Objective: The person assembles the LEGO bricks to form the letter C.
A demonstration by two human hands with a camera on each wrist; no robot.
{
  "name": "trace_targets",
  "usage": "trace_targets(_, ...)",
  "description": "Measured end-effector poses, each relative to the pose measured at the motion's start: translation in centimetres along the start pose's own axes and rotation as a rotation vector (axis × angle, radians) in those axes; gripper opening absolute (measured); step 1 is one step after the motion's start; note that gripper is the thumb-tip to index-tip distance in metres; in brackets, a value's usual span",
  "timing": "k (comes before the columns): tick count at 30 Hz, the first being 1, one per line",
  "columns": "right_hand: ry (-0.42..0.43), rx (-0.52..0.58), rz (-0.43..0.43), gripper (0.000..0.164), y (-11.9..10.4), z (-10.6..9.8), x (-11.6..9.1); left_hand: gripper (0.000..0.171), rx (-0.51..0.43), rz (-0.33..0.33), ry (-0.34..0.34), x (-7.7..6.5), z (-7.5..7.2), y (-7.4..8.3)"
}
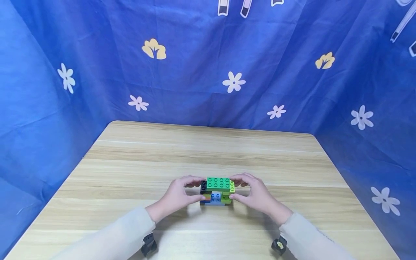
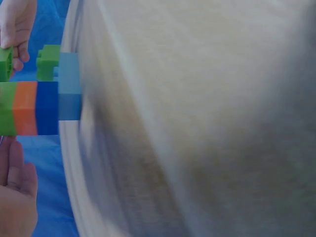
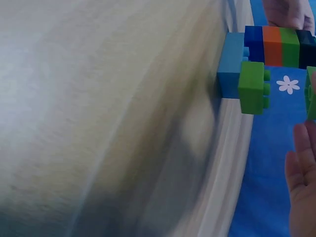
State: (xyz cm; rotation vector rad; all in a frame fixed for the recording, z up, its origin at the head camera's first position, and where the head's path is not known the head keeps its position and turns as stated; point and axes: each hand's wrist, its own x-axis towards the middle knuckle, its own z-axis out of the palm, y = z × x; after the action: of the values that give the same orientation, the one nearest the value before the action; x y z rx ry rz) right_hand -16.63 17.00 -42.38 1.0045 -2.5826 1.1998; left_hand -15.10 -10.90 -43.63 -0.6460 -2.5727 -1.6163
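Near the table's front middle stands a small toy brick structure. Its base is a light blue brick (image 2: 69, 86). On the left rises a stack of a dark blue brick (image 2: 47, 108), an orange brick (image 2: 25, 108), a green brick (image 3: 289, 47) and a black brick (image 1: 203, 186). A lower green brick (image 3: 252, 88) sits on the base's right side. Across the top lies a bright green brick (image 1: 218, 183), with a lime brick (image 1: 232, 186) under its right end, above a gap. My left hand (image 1: 178, 195) grips the stack; my right hand (image 1: 255, 193) pinches the lime brick.
The structure stands on a wood-grain table (image 1: 208, 151). A blue cloth (image 1: 195, 72) with white flowers and yellow trees hangs behind and at both sides. Dark wrist devices (image 1: 148, 244) sit at both sleeve cuffs.
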Motion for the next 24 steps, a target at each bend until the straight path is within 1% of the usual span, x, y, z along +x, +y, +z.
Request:
trace_targets(3,0.007,0.032,0.035,0.049,0.2,0.1,-0.4,0.046,0.006,-0.039,-0.006,-0.2,0.1,-0.2)
trace_targets(5,0.015,0.055,0.051,0.049,0.2,0.2,-0.5,0.044,0.006,-0.053,-0.003,-0.3,0.1,-0.2)
trace_targets(11,0.036,0.153,0.108,0.047,0.6,0.5,-0.1,0.044,-0.035,-0.096,-0.007,-0.2,0.0,-0.4)
trace_targets(15,0.048,0.253,0.203,0.045,1.0,0.6,0.7,0.044,-0.043,-0.121,-0.002,0.4,0.0,-0.7)
trace_targets(18,0.060,0.319,0.273,0.044,1.5,0.8,1.5,0.043,-0.057,-0.140,0.013,1.1,0.1,-1.0)
trace_targets(21,0.082,0.349,0.325,0.041,2.2,1.1,2.2,0.042,-0.065,-0.186,0.036,1.9,0.2,-1.2)
trace_targets(24,0.114,0.344,0.362,0.038,2.7,1.6,2.7,0.042,-0.059,-0.237,0.061,2.6,0.5,-1.4)
